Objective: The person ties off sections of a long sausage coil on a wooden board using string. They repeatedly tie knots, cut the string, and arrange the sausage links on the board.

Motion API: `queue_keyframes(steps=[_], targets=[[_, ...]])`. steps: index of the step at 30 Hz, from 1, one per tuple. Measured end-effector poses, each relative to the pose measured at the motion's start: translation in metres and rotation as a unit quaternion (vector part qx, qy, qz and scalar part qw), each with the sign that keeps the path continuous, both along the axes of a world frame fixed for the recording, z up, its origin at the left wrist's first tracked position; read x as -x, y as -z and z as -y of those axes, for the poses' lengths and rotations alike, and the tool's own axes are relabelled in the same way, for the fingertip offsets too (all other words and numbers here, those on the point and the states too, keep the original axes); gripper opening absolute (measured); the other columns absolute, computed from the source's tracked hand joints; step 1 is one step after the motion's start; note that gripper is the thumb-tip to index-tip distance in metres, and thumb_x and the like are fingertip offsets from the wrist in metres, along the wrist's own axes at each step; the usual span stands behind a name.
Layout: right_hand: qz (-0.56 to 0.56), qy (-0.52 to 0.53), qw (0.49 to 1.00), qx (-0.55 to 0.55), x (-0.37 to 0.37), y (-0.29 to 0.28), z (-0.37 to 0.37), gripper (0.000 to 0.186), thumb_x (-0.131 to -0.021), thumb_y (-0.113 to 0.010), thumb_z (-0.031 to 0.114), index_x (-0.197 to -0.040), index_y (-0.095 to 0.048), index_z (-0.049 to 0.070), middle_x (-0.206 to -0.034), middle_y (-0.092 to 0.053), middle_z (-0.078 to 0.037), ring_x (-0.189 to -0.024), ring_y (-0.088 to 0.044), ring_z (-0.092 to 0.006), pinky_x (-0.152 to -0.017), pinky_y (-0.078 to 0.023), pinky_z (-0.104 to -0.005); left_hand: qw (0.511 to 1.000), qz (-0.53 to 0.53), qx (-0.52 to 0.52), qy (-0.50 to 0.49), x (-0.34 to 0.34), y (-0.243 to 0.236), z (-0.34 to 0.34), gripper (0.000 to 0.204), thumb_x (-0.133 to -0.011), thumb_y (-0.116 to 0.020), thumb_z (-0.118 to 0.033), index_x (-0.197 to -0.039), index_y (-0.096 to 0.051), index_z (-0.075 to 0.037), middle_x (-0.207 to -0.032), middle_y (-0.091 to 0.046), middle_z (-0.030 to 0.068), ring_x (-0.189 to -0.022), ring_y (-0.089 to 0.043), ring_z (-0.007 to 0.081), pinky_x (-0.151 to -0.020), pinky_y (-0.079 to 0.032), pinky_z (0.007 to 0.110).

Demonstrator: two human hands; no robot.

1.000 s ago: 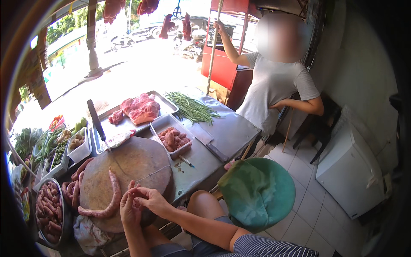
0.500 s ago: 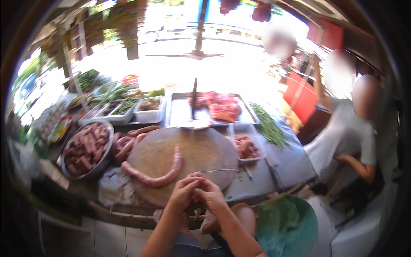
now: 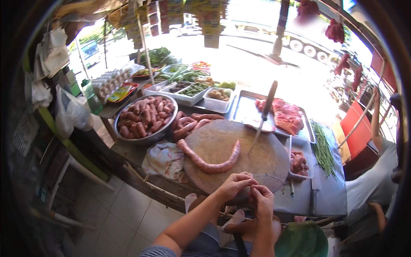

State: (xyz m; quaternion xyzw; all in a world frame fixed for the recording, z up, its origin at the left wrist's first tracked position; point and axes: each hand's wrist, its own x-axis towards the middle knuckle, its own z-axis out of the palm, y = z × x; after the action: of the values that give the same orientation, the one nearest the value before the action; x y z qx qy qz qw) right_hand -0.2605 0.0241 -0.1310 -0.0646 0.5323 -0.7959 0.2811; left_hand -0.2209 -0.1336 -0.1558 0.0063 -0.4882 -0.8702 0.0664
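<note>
A thin white string (image 3: 267, 175) trails rightward over the board from the fingertips of my left hand (image 3: 233, 187), which is closed in a pinch on it. Just right of it, my right hand (image 3: 262, 199) is also closed, its fingertips pinched near the left ones; what they hold is too small to make out. Both hands are over the near edge of a round wooden chopping board (image 3: 261, 158). On the board, beyond my left hand, lies a long raw sausage (image 3: 209, 166) curved in a U. A knife (image 3: 269, 103) stands upright with its tip against the board.
Left of the board are a metal bowl (image 3: 168, 128) of sausages, more linked sausages (image 3: 192, 124) and a stained cloth (image 3: 164, 160). Beyond are vegetable containers and a metal tray (image 3: 242, 105) with meat. Rightward, a plastic tub (image 3: 306, 145) of meat pieces, green beans (image 3: 323, 147) and a person (image 3: 372, 184).
The whole view has swung left, so the table appears farther right. My hands, pressed together before, are now slightly apart at the fingertips. The sausage stays in place on the board.
</note>
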Motion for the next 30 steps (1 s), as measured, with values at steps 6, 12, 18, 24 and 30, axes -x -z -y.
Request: queue_keyframes(steps=[6, 12, 18, 24, 30], targets=[[-0.120, -0.027, 0.987, -0.107, 0.002, 0.000, -0.011, 0.008, -0.091, -0.070, 0.010, -0.092, -0.067, 0.003, -0.073, -0.066, -0.003, -0.055, -0.055, -0.0076, -0.048, -0.040, -0.0207, 0.999, -0.010, 0.050, -0.010, -0.005, -0.007, 0.002, 0.019, -0.094, -0.067, -0.018, -0.096, -0.073, 0.000, -0.093, -0.069, 0.0031, -0.092, -0.062, 0.0116, -0.086, -0.047, 0.025], [-0.108, -0.007, 0.982, -0.157, 0.002, 0.002, -0.017, 0.005, -0.093, -0.065, 0.006, -0.090, -0.065, 0.002, -0.073, -0.064, -0.001, -0.057, -0.054, -0.0061, -0.051, -0.041, -0.0192, 0.999, -0.043, -0.029, 0.014, -0.004, -0.004, 0.002, 0.025, -0.096, -0.065, -0.024, -0.100, -0.072, 0.000, -0.096, -0.071, 0.0059, -0.089, -0.065, 0.0135, -0.086, -0.051, 0.029], [-0.149, -0.044, 0.978, -0.141, 0.001, 0.003, -0.013, 0.006, -0.094, -0.064, 0.005, -0.089, -0.063, 0.002, -0.073, -0.062, -0.001, -0.058, -0.051, -0.0052, -0.051, -0.039, -0.0198, 0.975, -0.045, -0.214, 0.036, -0.002, -0.002, 0.004, 0.024, -0.097, -0.064, -0.020, -0.107, -0.068, 0.000, -0.102, -0.070, 0.0104, -0.094, -0.067, 0.0192, -0.089, -0.052, 0.034], [-0.182, -0.028, 0.968, -0.171, -0.007, 0.003, 0.002, 0.006, -0.094, -0.061, 0.003, -0.088, -0.061, 0.003, -0.069, -0.058, -0.001, -0.055, -0.048, -0.0047, -0.049, -0.036, -0.0209, 0.956, -0.078, -0.268, 0.092, 0.004, 0.000, 0.006, 0.021, -0.100, -0.060, -0.024, -0.103, -0.064, -0.004, -0.087, -0.064, 0.0056, -0.082, -0.064, 0.0162, -0.080, -0.053, 0.032], [-0.375, -0.015, 0.887, -0.267, -0.009, -0.012, -0.004, 0.002, -0.088, -0.060, -0.004, -0.086, -0.059, -0.003, -0.075, -0.060, -0.010, -0.070, -0.057, -0.0172, -0.065, -0.047, -0.0333, 0.970, -0.036, -0.223, 0.094, 0.003, -0.001, 0.002, 0.020, -0.101, -0.058, -0.025, -0.095, -0.062, -0.006, -0.073, -0.048, -0.0039, -0.064, -0.046, 0.0070, -0.062, -0.043, 0.024]])
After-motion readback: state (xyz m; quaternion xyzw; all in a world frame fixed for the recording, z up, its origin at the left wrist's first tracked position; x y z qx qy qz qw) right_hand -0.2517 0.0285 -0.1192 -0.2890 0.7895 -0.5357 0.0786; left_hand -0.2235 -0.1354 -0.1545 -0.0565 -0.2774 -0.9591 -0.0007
